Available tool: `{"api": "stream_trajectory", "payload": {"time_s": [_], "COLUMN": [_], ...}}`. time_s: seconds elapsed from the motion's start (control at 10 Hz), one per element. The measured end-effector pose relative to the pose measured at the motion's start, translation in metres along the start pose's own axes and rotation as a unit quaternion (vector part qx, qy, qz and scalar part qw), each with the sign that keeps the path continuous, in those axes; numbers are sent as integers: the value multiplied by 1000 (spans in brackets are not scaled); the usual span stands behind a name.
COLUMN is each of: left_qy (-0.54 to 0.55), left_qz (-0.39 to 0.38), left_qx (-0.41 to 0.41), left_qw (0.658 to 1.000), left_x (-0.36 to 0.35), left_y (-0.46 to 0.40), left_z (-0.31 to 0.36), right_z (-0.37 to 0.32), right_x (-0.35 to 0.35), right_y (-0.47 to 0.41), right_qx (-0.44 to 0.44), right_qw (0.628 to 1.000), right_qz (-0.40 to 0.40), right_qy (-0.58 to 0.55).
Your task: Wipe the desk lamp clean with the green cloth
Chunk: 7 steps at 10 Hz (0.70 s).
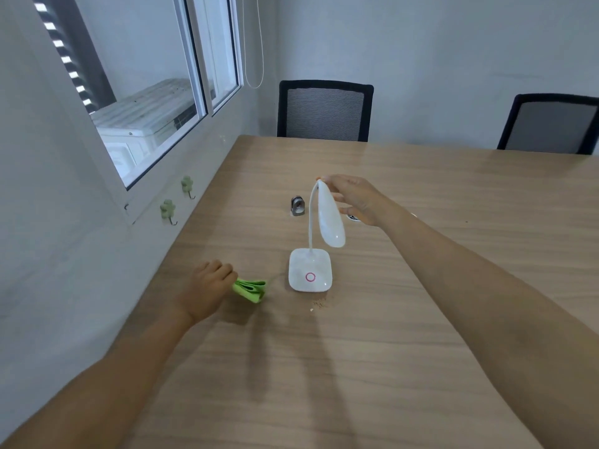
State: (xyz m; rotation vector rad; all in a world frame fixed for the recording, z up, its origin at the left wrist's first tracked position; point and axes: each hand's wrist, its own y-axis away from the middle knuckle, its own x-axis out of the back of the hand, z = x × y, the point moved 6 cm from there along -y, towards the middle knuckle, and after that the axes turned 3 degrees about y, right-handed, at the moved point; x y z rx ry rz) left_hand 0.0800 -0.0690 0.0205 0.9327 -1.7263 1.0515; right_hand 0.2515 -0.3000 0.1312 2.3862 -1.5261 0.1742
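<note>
A white desk lamp [310, 274] stands upright near the middle of the wooden table, with a square base bearing a pink ring, a thin bent neck and a long drooping head [330, 218]. My right hand [356, 199] holds the top of the lamp head, fingers curled around it from the right. To the left of the base, my left hand [209, 288] is closed on a folded green cloth [251, 289], which rests on or just above the tabletop, a short gap away from the lamp base.
The wooden table [421, 319] runs along a grey wall with a window on the left. A small metal object [297, 206] sits behind the lamp. Crumbs [319, 305] lie in front of the base. Two black chairs [324, 111] stand at the far edge. Green hooks [168, 209] hang on the wall.
</note>
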Motion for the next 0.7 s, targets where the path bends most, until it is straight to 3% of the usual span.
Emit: {"api": "stream_trajectory", "payload": {"time_s": [0.2,0.4,0.5,0.6,0.7], "left_qy": [60,78,77,79,114], "left_qz": [-111,-173,-119,-61,-54], "left_qx": [54,100,111,131,185], "left_qw": [991,977,984,986,975], "left_x": [-50,-68,-56,-49,-57], "left_y": [21,35,32,27,21], "left_z": [12,12,17,33,52], "right_z": [0,0,7,47,121], "right_x": [-3,-3,3,11,11], "right_y": [4,8,17,33,54], "right_qx": [2,8,21,8,-8], "right_qw": [1000,999,993,981,967], "right_qz": [12,38,106,194,225], "right_qy": [-8,-21,-38,17,122]}}
